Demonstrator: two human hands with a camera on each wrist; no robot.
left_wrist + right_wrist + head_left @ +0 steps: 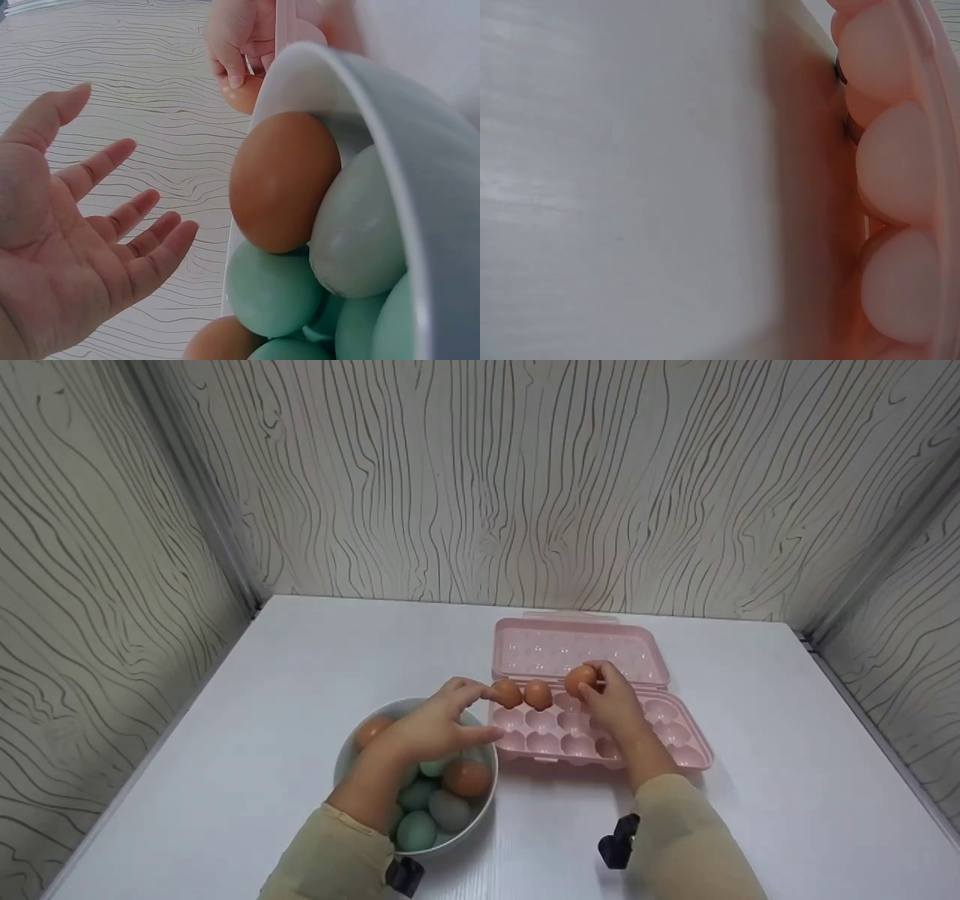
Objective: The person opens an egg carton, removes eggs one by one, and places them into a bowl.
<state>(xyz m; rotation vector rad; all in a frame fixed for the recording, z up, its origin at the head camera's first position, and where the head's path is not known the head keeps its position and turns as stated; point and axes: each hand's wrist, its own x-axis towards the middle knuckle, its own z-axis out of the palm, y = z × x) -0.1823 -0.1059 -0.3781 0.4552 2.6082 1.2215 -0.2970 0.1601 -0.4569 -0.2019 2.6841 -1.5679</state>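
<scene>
In the head view, my right hand (616, 706) pinches a brown egg (580, 681) between thumb and fingers, over the back row of a pink egg carton (694, 750). Two brown eggs, one on the left (507, 694) and one beside it (538, 695), sit in that row. My left hand (442, 726) spreads its fingers above the bowl, index fingertip right by the leftmost egg. Seen from the left wrist, that hand (97, 232) holds nothing, and the right hand (238, 37) grips its egg (241, 94) behind the bowl.
The white bowl (491, 795) holds several green, grey and brown eggs, partly hidden by my left arm. The carton's lid (577, 649) lies folded back towards the patterned wall (480, 480). In the right wrist view, the carton's rounded cups (900, 161) stand beside the white tabletop (630, 187).
</scene>
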